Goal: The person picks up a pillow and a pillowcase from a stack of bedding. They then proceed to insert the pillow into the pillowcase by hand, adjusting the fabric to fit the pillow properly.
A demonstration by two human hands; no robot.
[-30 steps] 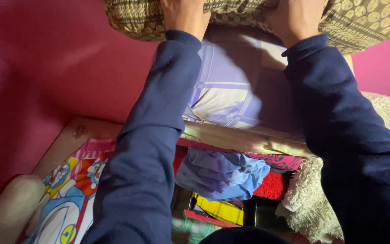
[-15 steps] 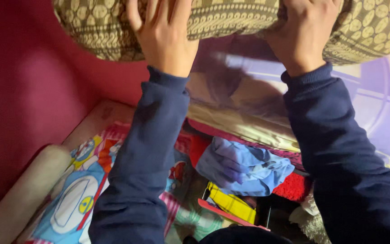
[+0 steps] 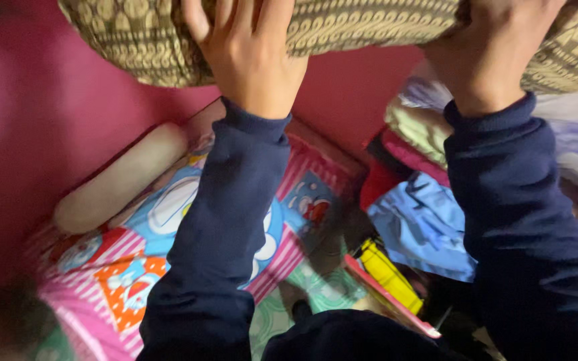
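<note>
Both hands gripping soft patterned pillow (image 3: 369, 30), seemingly

Dim magenta walls (image 3: 41, 113) enclose a cartoon-print bedsheet (image 3: 135, 267).

A bed (image 3: 332, 148) stands against the pink wall, covered by a bright cartoon bedsheet (image 3: 122, 281). A pale bolster (image 3: 118, 177) lies on it along the wall. On its right side lies crumpled blue cloth (image 3: 423, 224), beside a yellow item (image 3: 386, 274) and stacked bedding (image 3: 570, 140).
</note>
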